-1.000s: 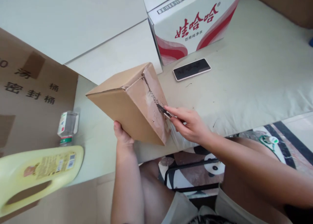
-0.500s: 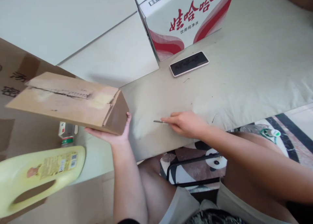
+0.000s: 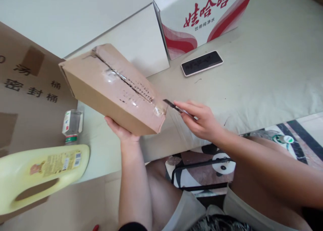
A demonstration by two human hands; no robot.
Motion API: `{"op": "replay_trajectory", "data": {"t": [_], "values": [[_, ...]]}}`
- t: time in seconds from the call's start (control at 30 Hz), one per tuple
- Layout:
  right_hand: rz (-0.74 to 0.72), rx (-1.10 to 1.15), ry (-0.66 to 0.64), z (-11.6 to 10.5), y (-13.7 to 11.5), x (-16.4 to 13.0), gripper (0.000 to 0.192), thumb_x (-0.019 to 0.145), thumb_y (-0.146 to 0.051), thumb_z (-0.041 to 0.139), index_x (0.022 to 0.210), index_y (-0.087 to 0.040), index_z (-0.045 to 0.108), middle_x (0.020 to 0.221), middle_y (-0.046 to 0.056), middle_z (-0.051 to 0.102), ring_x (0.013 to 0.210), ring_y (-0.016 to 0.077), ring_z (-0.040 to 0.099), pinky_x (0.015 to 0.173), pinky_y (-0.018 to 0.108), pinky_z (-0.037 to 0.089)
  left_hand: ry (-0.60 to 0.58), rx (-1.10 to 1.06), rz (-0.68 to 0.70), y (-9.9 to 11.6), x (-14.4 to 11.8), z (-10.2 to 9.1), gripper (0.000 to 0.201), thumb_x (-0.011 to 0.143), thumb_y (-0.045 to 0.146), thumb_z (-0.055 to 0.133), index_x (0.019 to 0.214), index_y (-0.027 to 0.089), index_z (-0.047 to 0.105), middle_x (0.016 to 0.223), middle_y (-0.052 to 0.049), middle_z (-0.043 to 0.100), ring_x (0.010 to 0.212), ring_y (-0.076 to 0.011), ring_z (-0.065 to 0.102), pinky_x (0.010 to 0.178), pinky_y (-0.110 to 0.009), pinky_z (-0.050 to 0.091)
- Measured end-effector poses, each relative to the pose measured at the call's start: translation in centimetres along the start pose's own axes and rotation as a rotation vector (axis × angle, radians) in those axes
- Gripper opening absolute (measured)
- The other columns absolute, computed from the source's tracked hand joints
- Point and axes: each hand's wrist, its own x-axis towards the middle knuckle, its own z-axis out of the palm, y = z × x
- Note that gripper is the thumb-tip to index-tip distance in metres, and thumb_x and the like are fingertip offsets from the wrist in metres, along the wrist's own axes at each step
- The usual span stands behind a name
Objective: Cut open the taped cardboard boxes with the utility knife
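Note:
My left hand (image 3: 120,131) holds a brown cardboard box (image 3: 111,89) from underneath, tilted up off the surface. A taped seam with a ragged cut runs along the box's top face. My right hand (image 3: 202,120) grips a small knife (image 3: 174,106), its dark blade tip touching the near right end of the seam.
A phone (image 3: 202,63) lies face up on the pale cloth (image 3: 264,66). Behind it stands a red-and-white carton (image 3: 202,19). On the left are a large brown carton (image 3: 27,99), a small clear bottle (image 3: 72,125) and a yellow jug (image 3: 37,177).
The box was swung out to the left and flat, then brought back toward the middle with its taped seam up. My right hand lifted the knife off the cloth to the seam's end.

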Motion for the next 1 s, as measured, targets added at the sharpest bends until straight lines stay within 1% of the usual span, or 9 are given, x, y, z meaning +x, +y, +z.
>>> {"op": "replay_trajectory", "data": {"t": [0.1,0.17,0.27,0.37,0.47,0.57,0.7,0.9,1.0], "values": [[-0.014,0.018,-0.09,0.3,-0.1,-0.3,0.041,0.099,-0.017,0.045,0.135,-0.021,0.064,0.091,0.004,0.067,0.066,0.0106,0.056,0.063,0.026,0.048,0.009,-0.025,0.085,-0.7,0.0,-0.6,0.073,0.069,0.083,0.065,0.118,0.03,0.068,0.128,-0.005,0.071,0.14,-0.0342,0.052,0.107,-0.042,0.052],[0.014,0.006,-0.108,0.4,0.0,-0.5,0.042,0.099,-0.016,0.045,0.136,-0.021,0.064,0.097,0.006,0.068,0.069,0.0107,0.058,0.066,0.026,0.05,0.03,-0.007,0.082,-1.0,0.0,-0.8,0.073,0.068,0.085,0.065,0.116,0.029,0.069,0.125,-0.005,0.072,0.138,-0.0345,0.054,0.107,-0.041,0.053],[0.036,0.011,-0.087,0.6,0.2,-0.6,0.043,0.098,-0.016,0.045,0.137,-0.021,0.063,0.099,0.006,0.068,0.074,0.0116,0.06,0.069,0.026,0.052,0.038,0.015,0.081,-1.2,0.1,-0.7,0.076,0.065,0.086,0.066,0.116,0.029,0.069,0.125,-0.005,0.072,0.137,-0.0345,0.055,0.107,-0.041,0.053],[-0.012,0.055,-0.054,0.6,0.3,-0.6,0.043,0.098,-0.014,0.045,0.137,-0.021,0.064,0.098,0.007,0.067,0.078,0.0124,0.062,0.072,0.027,0.053,0.031,0.006,0.089,-1.2,0.0,-0.3,0.074,0.067,0.085,0.066,0.116,0.03,0.069,0.124,-0.005,0.073,0.136,-0.0333,0.056,0.106,-0.04,0.053],[-0.04,0.068,-0.036,0.6,0.3,-0.7,0.043,0.099,-0.015,0.045,0.137,-0.021,0.063,0.099,0.007,0.068,0.083,0.0136,0.064,0.076,0.029,0.054,0.049,0.03,0.099,-1.1,-0.1,0.0,0.076,0.067,0.087,0.063,0.117,0.03,0.069,0.124,-0.004,0.073,0.135,-0.0328,0.057,0.105,-0.038,0.053],[-0.047,0.058,-0.025,0.5,0.2,-0.7,0.042,0.1,-0.015,0.044,0.136,-0.022,0.064,0.1,0.007,0.067,0.084,0.0134,0.064,0.075,0.028,0.054,0.051,0.055,0.093,-1.0,-0.2,0.0,0.079,0.066,0.089,0.062,0.118,0.031,0.068,0.126,-0.004,0.072,0.136,-0.0331,0.056,0.106,-0.039,0.052],[-0.069,0.064,-0.004,0.4,0.0,-0.7,0.042,0.1,-0.014,0.044,0.136,-0.021,0.063,0.099,0.007,0.067,0.081,0.0124,0.064,0.073,0.026,0.054,0.048,0.05,0.105,-1.2,-0.1,-0.4,0.077,0.067,0.087,0.063,0.118,0.03,0.069,0.125,-0.004,0.073,0.136,-0.0327,0.056,0.106,-0.038,0.053],[-0.056,0.063,-0.054,0.5,0.4,-0.8,0.043,0.098,-0.012,0.047,0.136,-0.02,0.064,0.1,0.007,0.068,0.085,0.0136,0.065,0.076,0.027,0.054,-0.009,-0.011,0.133,-1.7,0.5,-1.4,0.072,0.071,0.083,0.065,0.116,0.027,0.07,0.12,-0.005,0.075,0.128,-0.0312,0.062,0.105,-0.038,0.053],[-0.061,0.057,-0.054,0.5,0.5,-0.8,0.044,0.097,-0.011,0.047,0.136,-0.021,0.064,0.1,0.007,0.067,0.085,0.0137,0.065,0.075,0.027,0.054,-0.006,-0.003,0.159,-1.8,0.6,-1.5,0.072,0.072,0.083,0.064,0.116,0.027,0.07,0.118,-0.005,0.075,0.126,-0.0304,0.063,0.104,-0.038,0.054]]}}
